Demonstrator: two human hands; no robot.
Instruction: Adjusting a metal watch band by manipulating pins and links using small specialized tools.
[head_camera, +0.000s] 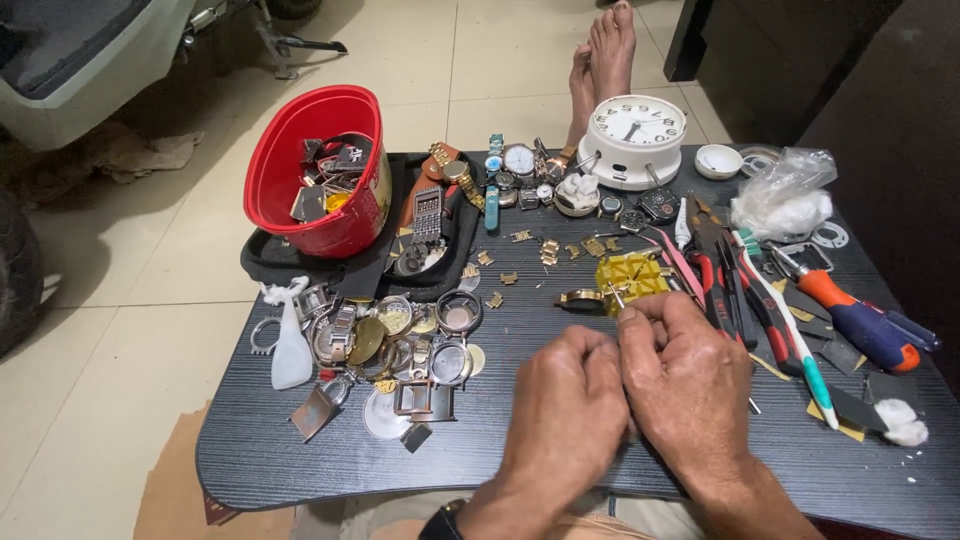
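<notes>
Item: thin metal pin tool (617, 296), clenched in my right hand (690, 385) grip, axis pointing up-left toward yellow plastic holder block (632, 276) on dark worktop (520, 450); left hand (565, 410) curled alongside, contents hidden.

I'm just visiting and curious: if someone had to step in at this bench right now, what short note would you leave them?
Left hand: closed, pressed against the right, what it holds is hidden.
Right hand: pinching a thin metal pin tool, tip up beside the yellow block holder.
A watch case lies just left of the holder; loose gold band links are scattered behind it.
Pliers, toothbrush and screwdriver lie to the right; watch cases and parts are piled to the left.
Done and left: cannot tell from this view.
</notes>
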